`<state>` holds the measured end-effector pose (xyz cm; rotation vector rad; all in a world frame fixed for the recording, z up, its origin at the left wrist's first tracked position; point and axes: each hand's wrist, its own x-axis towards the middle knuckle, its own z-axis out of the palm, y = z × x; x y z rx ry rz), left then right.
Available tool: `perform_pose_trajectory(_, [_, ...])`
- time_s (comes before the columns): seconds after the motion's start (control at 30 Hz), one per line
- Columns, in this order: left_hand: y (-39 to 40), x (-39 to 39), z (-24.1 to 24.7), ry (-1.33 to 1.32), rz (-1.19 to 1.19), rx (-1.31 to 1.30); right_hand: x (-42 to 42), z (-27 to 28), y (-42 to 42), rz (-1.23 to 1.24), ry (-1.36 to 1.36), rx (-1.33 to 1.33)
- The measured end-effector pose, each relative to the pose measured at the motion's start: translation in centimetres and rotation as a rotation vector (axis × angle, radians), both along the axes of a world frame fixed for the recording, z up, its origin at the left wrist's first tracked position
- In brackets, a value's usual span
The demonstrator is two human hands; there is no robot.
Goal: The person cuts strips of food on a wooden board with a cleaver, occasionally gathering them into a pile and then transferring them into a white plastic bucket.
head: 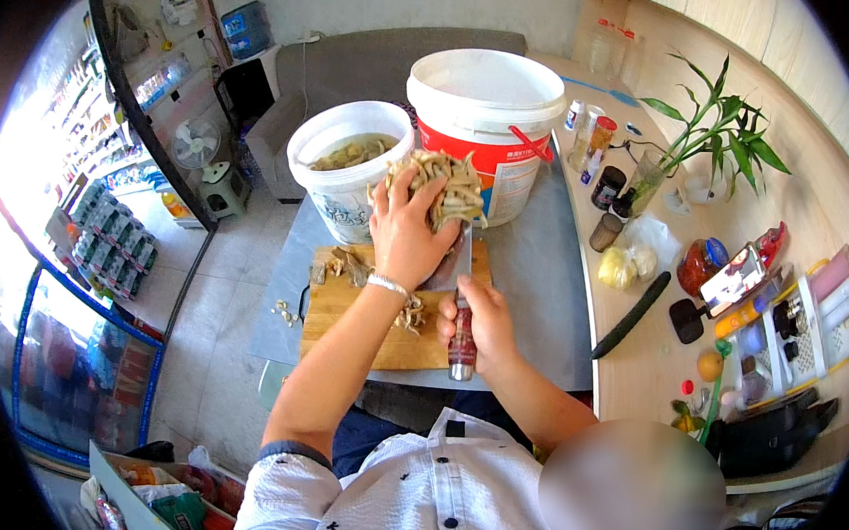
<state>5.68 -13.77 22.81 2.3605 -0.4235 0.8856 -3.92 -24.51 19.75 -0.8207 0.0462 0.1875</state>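
Note:
My left hand point(410, 235) is pressed on a heap of sliced, pale brown food pieces point(452, 186), possibly mushrooms, which rests on the blade of a cleaver point(458, 256). My right hand point(485, 325) grips the cleaver's dark red handle, the blade pointing away from me. Both are above a wooden cutting board point(351, 330), where darker whole pieces point(348, 266) and some slices point(410, 316) lie. Behind the board on the left stands a white bucket point(338, 194) with similar food in liquid. To its right is a larger white and red bucket point(485, 108); its contents are hidden.
The board and buckets stand on a grey table point(550, 294), with small bits at its left. Along the right runs a wooden counter point(636, 380) with a cucumber point(631, 315), jars, a plant in a glass vase point(647, 180), and a phone on a stand point(733, 279).

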Motion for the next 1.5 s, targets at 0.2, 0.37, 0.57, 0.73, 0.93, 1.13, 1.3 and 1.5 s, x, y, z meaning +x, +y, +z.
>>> perform_pose_trajectory(0.2, [-1.2,4.6,6.7,-0.039,-0.038,0.025,3.8,6.1,-1.0,-0.042,-0.088,0.047])
perform_pose_trajectory(0.37, [-4.8,9.9,12.3,0.028,-0.057,0.013,9.8,11.0,-4.4,-0.023,-0.157,0.037])
perform_pose_trajectory(0.57, [-9.5,19.3,14.8,0.122,-0.130,-0.027,18.4,14.8,-8.9,-0.085,-0.186,0.049])
perform_pose_trajectory(0.73, [-11.7,27.8,11.4,0.453,-0.276,-0.247,27.3,15.4,-13.0,0.026,-0.169,-0.008])
perform_pose_trajectory(0.93, [-9.6,31.1,9.7,0.634,-0.021,0.128,30.5,15.2,-15.0,0.003,-0.126,-0.344])
perform_pose_trajectory(1.13, [-8.6,28.8,7.1,0.013,0.086,-0.108,30.3,12.8,-17.7,-0.020,-0.325,-0.654])
perform_pose_trajectory(1.3, [-10.3,23.8,7.2,-0.082,-0.562,-0.421,28.9,15.2,-14.7,-0.139,-0.222,-0.456])
perform_pose_trajectory(1.5, [-9.8,21.9,9.2,0.553,-0.738,-0.322,29.8,16.2,-15.4,-0.145,-0.185,-0.267])
